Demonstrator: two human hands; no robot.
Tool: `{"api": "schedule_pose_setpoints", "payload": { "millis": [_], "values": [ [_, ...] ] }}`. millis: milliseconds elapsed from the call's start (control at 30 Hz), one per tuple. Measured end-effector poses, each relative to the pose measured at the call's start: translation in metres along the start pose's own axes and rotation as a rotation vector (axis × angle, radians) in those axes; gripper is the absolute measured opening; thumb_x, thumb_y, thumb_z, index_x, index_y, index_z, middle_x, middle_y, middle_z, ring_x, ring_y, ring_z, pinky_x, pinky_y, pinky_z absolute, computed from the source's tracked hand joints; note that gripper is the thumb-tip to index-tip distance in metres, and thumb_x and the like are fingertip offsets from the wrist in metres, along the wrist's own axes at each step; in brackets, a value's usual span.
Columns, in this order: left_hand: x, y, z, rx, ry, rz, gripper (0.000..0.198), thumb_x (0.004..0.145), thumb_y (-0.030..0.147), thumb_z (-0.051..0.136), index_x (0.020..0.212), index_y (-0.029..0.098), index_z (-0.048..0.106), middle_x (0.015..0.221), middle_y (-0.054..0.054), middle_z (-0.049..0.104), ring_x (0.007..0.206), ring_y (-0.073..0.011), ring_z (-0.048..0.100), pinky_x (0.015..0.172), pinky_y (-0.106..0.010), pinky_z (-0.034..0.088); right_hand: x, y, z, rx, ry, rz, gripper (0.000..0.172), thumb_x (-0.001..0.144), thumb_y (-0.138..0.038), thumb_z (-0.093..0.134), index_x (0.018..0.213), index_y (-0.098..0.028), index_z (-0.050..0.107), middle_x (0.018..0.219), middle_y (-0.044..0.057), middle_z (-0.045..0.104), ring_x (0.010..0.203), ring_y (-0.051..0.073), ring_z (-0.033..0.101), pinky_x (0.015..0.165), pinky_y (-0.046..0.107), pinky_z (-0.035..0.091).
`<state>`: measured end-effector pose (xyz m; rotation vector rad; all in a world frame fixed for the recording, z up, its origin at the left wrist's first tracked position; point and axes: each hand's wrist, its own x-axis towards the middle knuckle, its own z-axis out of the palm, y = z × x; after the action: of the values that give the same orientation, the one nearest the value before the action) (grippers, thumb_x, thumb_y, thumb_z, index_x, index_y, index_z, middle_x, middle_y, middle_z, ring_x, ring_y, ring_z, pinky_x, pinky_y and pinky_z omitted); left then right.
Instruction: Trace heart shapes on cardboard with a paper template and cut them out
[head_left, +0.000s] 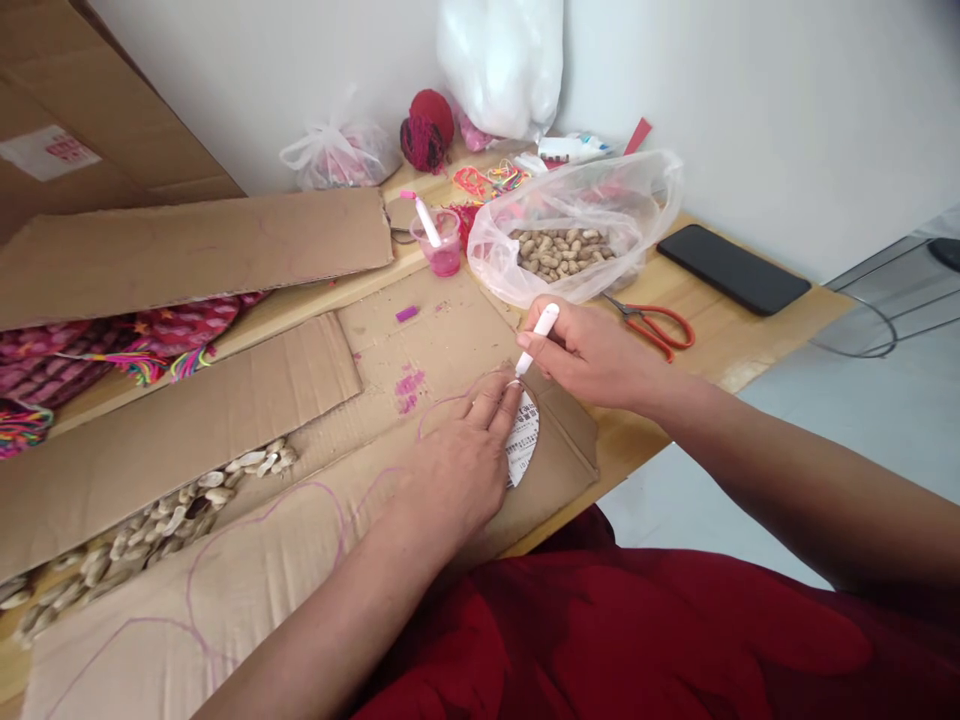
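Note:
My right hand (574, 350) is closed round a white marker pen (538, 338), its tip down at the edge of a printed paper piece (525, 440). Flat on that paper lies my left hand (465, 460), fingers stretched out and covering part of it. Beneath both is a cardboard sheet (292, 570) with purple curved outlines drawn on it. A purple pen cap (407, 314) rests on the cardboard behind my hands, near some smeared purple marks (409, 388).
Peanut shells (157, 525) lie between cardboard strips at left. Behind stand a plastic cup (444, 250) holding another marker and a bag of peanuts (562, 255). Red-handled scissors (652, 325) and a black phone (731, 268) lie at right. Yarn balls (427, 130) sit near the wall.

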<state>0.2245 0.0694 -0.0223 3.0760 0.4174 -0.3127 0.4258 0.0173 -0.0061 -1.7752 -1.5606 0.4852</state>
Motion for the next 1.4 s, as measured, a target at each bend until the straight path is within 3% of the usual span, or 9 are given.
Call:
{"api": "schedule_pose_setpoints", "payload": {
  "millis": [233,433,700,833,1067,1400],
  "values": [
    [-0.001,-0.001,0.004,-0.012,0.020,0.006,0.070,0.093,0.005,0.037,0.162,-0.003,0.030,0.171,-0.021,0.032,0.160,-0.0288,0.031,0.125,-0.042,0.039,-0.008,0.000,-0.003,-0.020,-0.027,0.038,0.020,0.096,-0.031,0.055,0.080,-0.024,0.046,0.064,-0.003,0.054,0.063,0.016,0.046,0.064,0.032,0.030],
    [-0.001,-0.002,0.004,-0.020,0.042,-0.036,0.069,0.096,0.008,0.037,0.164,0.003,0.029,0.172,-0.021,0.030,0.154,-0.0292,0.042,0.120,-0.042,0.045,-0.012,-0.002,-0.001,-0.011,0.028,0.069,0.020,0.097,-0.033,0.054,0.080,-0.023,0.049,0.064,-0.002,0.056,0.063,0.016,0.048,0.063,0.032,0.031],
    [-0.001,-0.002,0.000,0.071,0.016,0.064,0.064,0.094,0.005,0.037,0.157,0.001,0.043,0.167,-0.019,0.042,0.160,-0.0299,0.030,0.123,-0.042,0.040,-0.026,-0.005,-0.001,-0.027,0.028,0.094,0.025,0.098,-0.034,0.054,0.076,-0.023,0.049,0.063,-0.001,0.056,0.064,0.016,0.048,0.063,0.033,0.031],
    [-0.002,-0.002,0.001,0.011,0.036,0.017,0.066,0.095,0.006,0.038,0.161,0.000,0.035,0.168,-0.020,0.040,0.158,-0.0294,0.035,0.121,-0.041,0.042,-0.027,-0.005,0.001,-0.028,0.062,0.095,0.022,0.098,-0.034,0.055,0.079,-0.023,0.050,0.064,-0.001,0.055,0.062,0.016,0.045,0.063,0.033,0.030],
    [-0.004,-0.003,0.006,-0.098,0.098,-0.035,0.068,0.095,0.005,0.041,0.162,0.015,0.038,0.170,-0.017,0.035,0.147,-0.0306,0.050,0.114,-0.042,0.049,-0.026,-0.007,0.001,-0.068,0.042,0.061,0.022,0.098,-0.033,0.053,0.079,-0.023,0.048,0.063,-0.002,0.054,0.062,0.016,0.045,0.063,0.033,0.029],
    [-0.005,-0.003,0.002,-0.121,0.109,-0.040,0.066,0.094,0.006,0.043,0.160,0.015,0.041,0.168,-0.018,0.038,0.137,-0.0316,0.058,0.112,-0.045,0.050,-0.029,-0.003,0.004,0.010,0.075,0.103,0.021,0.099,-0.036,0.054,0.082,-0.023,0.051,0.066,0.000,0.058,0.064,0.017,0.050,0.064,0.033,0.032]
  ]
}}
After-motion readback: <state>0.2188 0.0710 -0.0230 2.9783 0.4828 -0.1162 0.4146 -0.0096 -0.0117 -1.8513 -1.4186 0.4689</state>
